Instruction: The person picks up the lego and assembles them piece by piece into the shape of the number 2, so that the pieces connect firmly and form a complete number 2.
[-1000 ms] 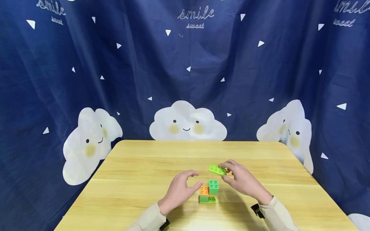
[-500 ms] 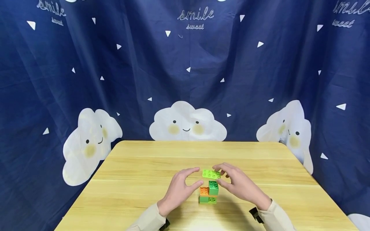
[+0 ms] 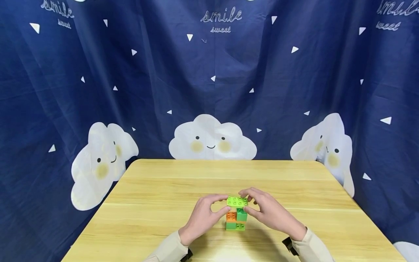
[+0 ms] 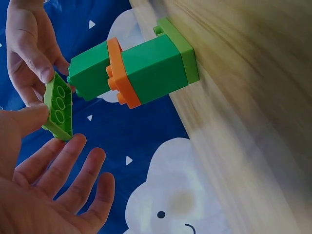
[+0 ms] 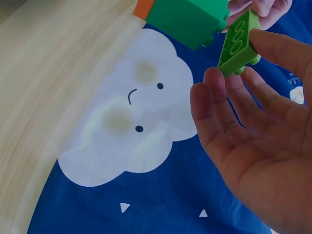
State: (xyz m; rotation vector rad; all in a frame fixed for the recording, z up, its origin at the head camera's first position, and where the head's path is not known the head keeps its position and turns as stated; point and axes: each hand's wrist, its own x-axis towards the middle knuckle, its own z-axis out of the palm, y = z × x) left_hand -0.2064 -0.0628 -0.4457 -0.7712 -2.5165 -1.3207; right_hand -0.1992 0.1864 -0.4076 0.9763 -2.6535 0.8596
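A lime green flat toy building brick (image 3: 237, 202) hangs level, studs up, just above a small stack. My right hand (image 3: 273, 211) pinches its right end between thumb and fingers. On the left end, the thumb and fingertips of my left hand (image 3: 203, 220) pinch the same brick. In the left wrist view its hollow underside faces the stack, with a gap between them. The stack has a lime green base (image 4: 183, 51), a green brick (image 4: 153, 63) on that, an orange flat brick (image 4: 122, 73), and a second green brick (image 3: 242, 215) at the right on top.
The stack stands on a light wooden table (image 3: 157, 203). Behind the table hangs a dark blue curtain (image 3: 147, 72) with white clouds and triangles.
My right hand has brought the lime green brick left and nearer, over the stack. My left fingertips have closed on its left end. The stack has stayed in place.
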